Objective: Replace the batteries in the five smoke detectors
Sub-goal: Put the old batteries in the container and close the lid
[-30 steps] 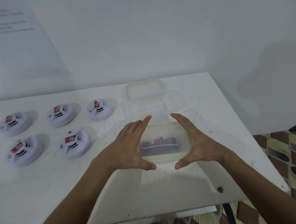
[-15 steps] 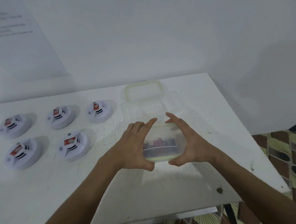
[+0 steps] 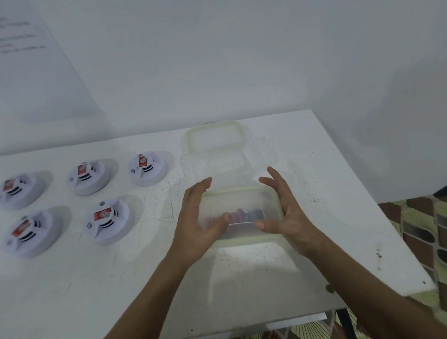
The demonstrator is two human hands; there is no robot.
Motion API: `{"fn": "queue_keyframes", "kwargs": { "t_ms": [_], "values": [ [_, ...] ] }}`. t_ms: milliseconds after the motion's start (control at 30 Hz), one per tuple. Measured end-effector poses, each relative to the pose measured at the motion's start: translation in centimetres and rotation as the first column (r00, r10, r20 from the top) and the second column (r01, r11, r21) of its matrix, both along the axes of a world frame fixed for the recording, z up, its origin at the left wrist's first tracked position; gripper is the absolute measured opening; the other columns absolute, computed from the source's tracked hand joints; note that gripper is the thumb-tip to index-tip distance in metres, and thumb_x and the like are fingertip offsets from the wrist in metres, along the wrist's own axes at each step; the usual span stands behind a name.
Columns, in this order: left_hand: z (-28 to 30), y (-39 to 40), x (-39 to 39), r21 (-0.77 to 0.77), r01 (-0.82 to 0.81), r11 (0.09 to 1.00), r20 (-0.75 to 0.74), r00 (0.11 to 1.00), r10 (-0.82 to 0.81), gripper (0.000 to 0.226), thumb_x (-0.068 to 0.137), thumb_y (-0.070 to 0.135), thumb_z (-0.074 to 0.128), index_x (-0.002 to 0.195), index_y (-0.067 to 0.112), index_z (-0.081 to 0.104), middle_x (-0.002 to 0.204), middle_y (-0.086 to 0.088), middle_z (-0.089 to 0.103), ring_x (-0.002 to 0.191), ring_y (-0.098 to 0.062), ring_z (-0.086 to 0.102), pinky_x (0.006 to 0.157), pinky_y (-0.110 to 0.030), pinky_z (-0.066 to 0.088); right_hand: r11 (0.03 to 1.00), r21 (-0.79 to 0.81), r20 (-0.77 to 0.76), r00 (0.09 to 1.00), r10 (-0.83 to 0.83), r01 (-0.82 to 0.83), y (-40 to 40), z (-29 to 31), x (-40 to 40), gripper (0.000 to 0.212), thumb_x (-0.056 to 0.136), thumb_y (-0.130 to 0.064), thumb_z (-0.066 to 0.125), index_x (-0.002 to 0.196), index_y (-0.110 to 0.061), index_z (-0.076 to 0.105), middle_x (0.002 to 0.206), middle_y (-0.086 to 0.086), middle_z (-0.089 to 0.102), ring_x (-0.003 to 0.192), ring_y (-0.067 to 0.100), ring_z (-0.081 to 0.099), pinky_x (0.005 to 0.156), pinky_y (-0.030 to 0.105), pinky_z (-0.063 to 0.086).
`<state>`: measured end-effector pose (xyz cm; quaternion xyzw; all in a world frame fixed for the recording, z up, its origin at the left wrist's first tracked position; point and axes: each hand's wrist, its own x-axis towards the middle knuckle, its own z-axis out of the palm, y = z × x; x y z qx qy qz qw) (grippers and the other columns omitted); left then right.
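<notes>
Head view: you look down on a white worktop point(image 3: 68, 296) set against a white wall.
Left hand point(image 3: 199, 223): it cups the left side of the lidded container point(image 3: 242, 212), thumb laid across the front of the lid, fingers point(image 3: 203, 186) curved along the far left edge.
Right hand point(image 3: 285, 212): it cups the right side of the same container, thumb on the front of the lid, fingers point(image 3: 272, 176) spread and only loosely curved past the far right corner.
Grip: your hands sit on either side of the container; whether the right fingers press on it or stand just off it you cannot tell, as the picture is blurred there.
Lidded container: clear plastic with a pale green rim, near the middle of the worktop; reddish and dark batteries point(image 3: 238, 215) show dimly through the lid.
Second container point(image 3: 216, 154): clear, open and apparently holding nothing, just behind the first, with its green-rimmed lid point(image 3: 215, 135) propped at the back.
Smoke detectors point(image 3: 106, 221): five white round units on the left of the worktop, three in the far row, two in the near row, each showing a red label, well apart from your hands.
Wall: a sheet of paper point(image 3: 14, 64) with unreadable print, upper left.
</notes>
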<state>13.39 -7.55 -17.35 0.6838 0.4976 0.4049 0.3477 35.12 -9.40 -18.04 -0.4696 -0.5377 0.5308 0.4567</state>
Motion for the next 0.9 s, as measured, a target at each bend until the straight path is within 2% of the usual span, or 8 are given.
{"fn": "queue_keyframes", "kwargs": {
  "t_ms": [100, 167, 300, 467, 567, 667, 733, 900],
  "values": [
    [-0.2, 0.0, 0.1, -0.005, -0.003, 1.000, 0.035, 0.999, 0.004, 0.067, 0.076, 0.046, 0.062, 0.139, 0.029, 0.044, 0.132, 0.009, 0.048, 0.121, 0.005, 0.045, 0.093, -0.002, 0.034, 0.994, -0.084, -0.136, 0.987, -0.080, 0.069, -0.2, -0.6, -0.6, 0.107, 0.053, -0.033, 0.088, 0.143, -0.051, 0.032, 0.143, -0.008, 0.044, 0.132, 0.022, 0.051, 0.098, 0.037, 0.055],
    [-0.1, 0.1, 0.1, -0.008, 0.012, 1.000, 0.006, 1.000, -0.012, 0.062, 0.078, 0.038, 0.065, 0.136, 0.031, 0.044, 0.130, 0.010, 0.047, 0.119, 0.007, 0.045, 0.093, -0.002, 0.035, 0.992, -0.092, -0.107, 0.990, -0.091, 0.081, -0.3, -0.5, -0.6, 0.106, 0.055, -0.037, 0.088, 0.143, -0.053, 0.031, 0.143, -0.009, 0.044, 0.132, 0.020, 0.051, 0.104, 0.040, 0.052],
    [0.2, 0.3, -0.2, 0.010, 0.047, 0.999, -0.104, 0.993, -0.046, 0.054, 0.080, 0.041, 0.063, 0.130, 0.038, 0.046, 0.130, 0.024, 0.042, 0.123, 0.009, 0.039, 0.100, -0.005, 0.029, 0.998, -0.046, 0.160, 0.987, -0.035, 0.043, -0.2, 0.3, 0.0, 0.100, 0.062, -0.052, 0.084, 0.146, -0.048, 0.031, 0.143, -0.018, 0.042, 0.134, 0.000, 0.041, 0.107, 0.024, 0.043],
    [1.3, 1.5, -0.9, 0.099, -0.031, 0.995, -0.207, 0.977, 0.051, 0.042, 0.082, 0.046, 0.059, 0.122, 0.030, 0.062, 0.132, 0.015, 0.047, 0.127, -0.006, 0.040, 0.106, -0.030, 0.030, 0.993, 0.118, 0.400, 0.914, -0.069, 0.023, 0.5, 1.9, 0.4, 0.056, 0.079, -0.045, 0.073, 0.130, -0.037, 0.053, 0.141, -0.017, 0.046, 0.131, -0.007, 0.041, 0.111, 0.020, 0.041],
    [2.8, 3.8, -1.6, 0.130, -0.019, 0.991, -0.238, 0.970, 0.050, 0.036, 0.083, 0.033, 0.064, 0.118, 0.022, 0.066, 0.129, 0.008, 0.052, 0.122, -0.007, 0.047, 0.101, -0.015, 0.031, 0.971, 0.231, 0.442, 0.882, -0.166, 0.066, 2.3, 3.3, 1.2, 0.042, 0.085, -0.029, 0.074, 0.126, -0.026, 0.063, 0.134, -0.020, 0.055, 0.127, -0.006, 0.050, 0.107, 0.020, 0.042],
    [4.6, 7.9, -1.9, 0.146, -0.026, 0.989, -0.280, 0.958, 0.067, 0.037, 0.086, 0.023, 0.070, 0.122, 0.014, 0.065, 0.124, 0.007, 0.050, 0.117, -0.005, 0.047, 0.093, 0.004, 0.022, 0.955, 0.297, 0.553, 0.810, -0.193, 0.025, 6.4, 5.7, 1.3, 0.046, 0.088, -0.027, 0.075, 0.132, -0.018, 0.063, 0.135, -0.014, 0.056, 0.123, -0.011, 0.045, 0.103, -0.002, 0.028],
    [5.7, 11.4, -1.6, 0.102, -0.054, 0.993, -0.334, 0.939, 0.085, 0.042, 0.088, 0.024, 0.068, 0.128, 0.015, 0.060, 0.125, 0.007, 0.048, 0.109, -0.003, 0.046, 0.085, 0.003, 0.024, 0.958, 0.285, 0.633, 0.757, -0.165, -0.030, 10.1, 7.1, 1.0, 0.050, 0.091, -0.028, 0.073, 0.138, -0.016, 0.058, 0.141, -0.006, 0.054, 0.129, -0.002, 0.043, 0.097, -0.009, 0.017],
    [6.4, 19.2, -1.0, -0.025, -0.097, 0.995, -0.491, 0.868, 0.072, 0.050, 0.091, 0.033, 0.062, 0.137, 0.018, 0.052, 0.142, -0.003, 0.044, 0.111, -0.013, 0.050, 0.090, -0.018, 0.028, 0.978, 0.184, 0.748, 0.659, -0.073, -0.100, 19.0, 7.7, 0.1, 0.059, 0.095, -0.031, 0.067, 0.147, -0.014, 0.045, 0.156, 0.003, 0.042, 0.144, 0.016, 0.036, 0.105, 0.012, 0.019]
  ]
}}
